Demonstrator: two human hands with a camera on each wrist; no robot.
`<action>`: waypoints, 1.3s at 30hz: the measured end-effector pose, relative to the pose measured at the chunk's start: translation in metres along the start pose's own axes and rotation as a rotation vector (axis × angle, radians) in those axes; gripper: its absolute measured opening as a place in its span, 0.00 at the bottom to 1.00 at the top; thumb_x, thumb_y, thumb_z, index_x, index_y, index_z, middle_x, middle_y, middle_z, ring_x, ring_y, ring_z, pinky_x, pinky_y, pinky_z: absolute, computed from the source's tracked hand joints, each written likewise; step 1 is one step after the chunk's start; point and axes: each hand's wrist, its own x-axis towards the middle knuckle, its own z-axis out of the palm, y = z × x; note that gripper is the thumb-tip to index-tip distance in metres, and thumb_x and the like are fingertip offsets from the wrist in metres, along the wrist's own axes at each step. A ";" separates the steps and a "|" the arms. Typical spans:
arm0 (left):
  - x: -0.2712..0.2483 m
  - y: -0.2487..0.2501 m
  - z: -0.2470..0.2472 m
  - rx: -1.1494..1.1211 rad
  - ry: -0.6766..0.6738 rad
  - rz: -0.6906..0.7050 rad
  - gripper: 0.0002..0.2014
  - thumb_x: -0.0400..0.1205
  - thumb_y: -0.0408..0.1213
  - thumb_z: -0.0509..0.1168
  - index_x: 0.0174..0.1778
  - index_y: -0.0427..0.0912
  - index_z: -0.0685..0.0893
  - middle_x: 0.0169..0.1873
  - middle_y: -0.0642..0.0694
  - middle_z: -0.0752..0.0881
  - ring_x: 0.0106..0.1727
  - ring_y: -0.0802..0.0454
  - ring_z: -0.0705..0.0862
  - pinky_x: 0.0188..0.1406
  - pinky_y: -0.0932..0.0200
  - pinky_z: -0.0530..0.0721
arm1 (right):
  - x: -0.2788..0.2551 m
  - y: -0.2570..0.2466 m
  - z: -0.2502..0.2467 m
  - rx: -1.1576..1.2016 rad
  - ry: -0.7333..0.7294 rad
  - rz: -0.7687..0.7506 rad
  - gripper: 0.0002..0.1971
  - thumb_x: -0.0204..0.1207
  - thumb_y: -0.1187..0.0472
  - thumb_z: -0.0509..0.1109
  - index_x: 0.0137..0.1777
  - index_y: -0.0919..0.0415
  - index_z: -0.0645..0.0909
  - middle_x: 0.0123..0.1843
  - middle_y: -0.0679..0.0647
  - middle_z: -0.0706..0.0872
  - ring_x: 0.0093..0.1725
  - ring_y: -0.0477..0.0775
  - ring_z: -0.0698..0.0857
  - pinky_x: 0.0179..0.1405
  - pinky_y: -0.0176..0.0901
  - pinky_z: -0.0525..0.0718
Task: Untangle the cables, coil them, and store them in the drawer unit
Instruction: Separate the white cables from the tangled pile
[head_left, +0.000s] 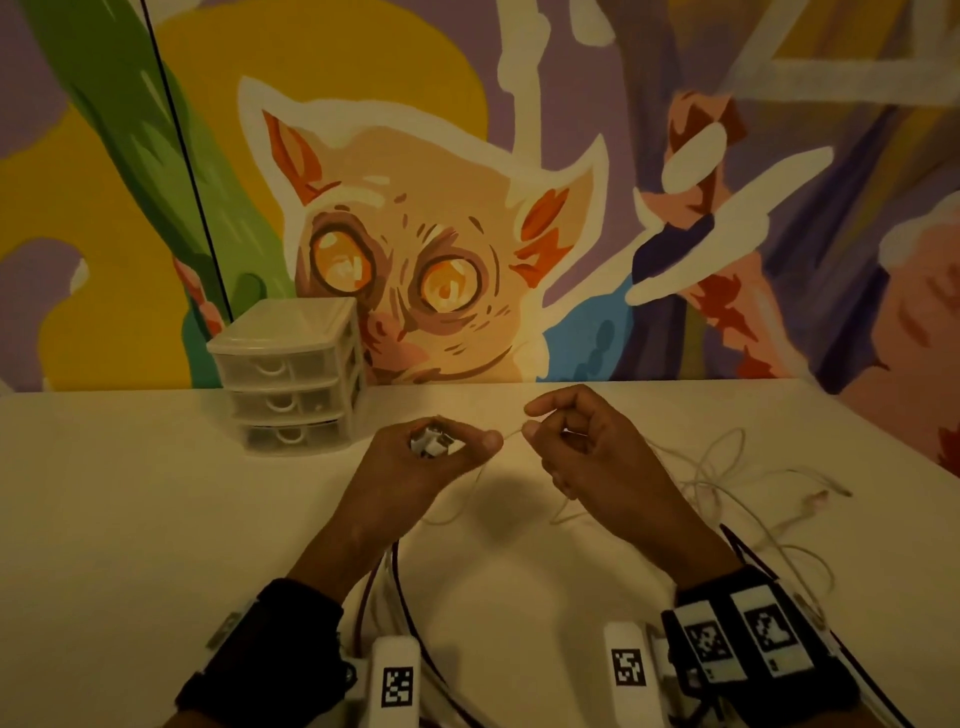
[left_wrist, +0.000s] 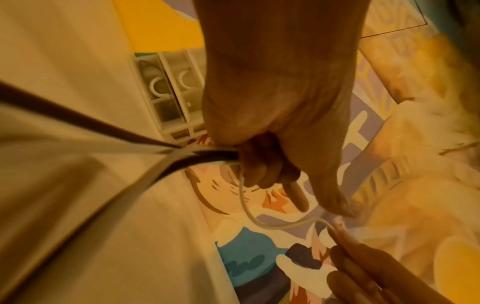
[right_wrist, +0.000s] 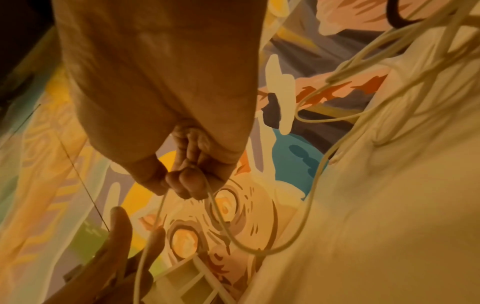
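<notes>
My left hand (head_left: 439, 452) is raised over the table and grips a bunch of cable ends, their white and metal plugs (head_left: 431, 444) sticking up out of the fist. Dark and white cables (left_wrist: 197, 157) hang from that fist toward me. My right hand (head_left: 566, 436) pinches a thin white cable (head_left: 511, 432) that spans the short gap between both hands. In the right wrist view this thin white cable (right_wrist: 211, 203) loops down from the curled fingers (right_wrist: 187, 181). A loose tangle of white cables (head_left: 727, 483) lies on the table to the right. The clear drawer unit (head_left: 288, 374) stands at the back left, its three drawers closed.
The white table (head_left: 130, 519) ends at a painted mural wall (head_left: 441, 234) just behind the drawer unit. A thin dark cord (head_left: 182, 156) runs down the wall behind the unit. Dark cables (head_left: 405, 613) trail between my wrists toward the near edge.
</notes>
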 end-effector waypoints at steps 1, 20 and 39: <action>0.000 0.000 0.000 0.032 -0.003 0.000 0.10 0.80 0.41 0.81 0.50 0.37 0.94 0.22 0.65 0.85 0.24 0.70 0.81 0.24 0.78 0.74 | -0.001 0.000 0.001 0.018 0.013 0.010 0.05 0.85 0.53 0.75 0.57 0.47 0.84 0.39 0.50 0.87 0.34 0.42 0.83 0.37 0.41 0.83; 0.014 -0.014 0.008 0.149 0.202 0.049 0.13 0.85 0.46 0.76 0.66 0.54 0.91 0.61 0.55 0.91 0.58 0.63 0.89 0.74 0.49 0.83 | -0.001 -0.002 -0.018 -0.116 -0.019 0.168 0.23 0.92 0.42 0.59 0.53 0.58 0.88 0.30 0.41 0.77 0.30 0.42 0.78 0.40 0.43 0.81; 0.031 -0.035 0.003 0.479 0.190 0.160 0.21 0.89 0.30 0.67 0.40 0.65 0.85 0.45 0.62 0.89 0.56 0.50 0.83 0.62 0.53 0.75 | -0.003 0.000 -0.079 -0.408 -0.051 0.023 0.19 0.84 0.40 0.73 0.43 0.54 0.92 0.39 0.47 0.93 0.33 0.37 0.85 0.41 0.43 0.82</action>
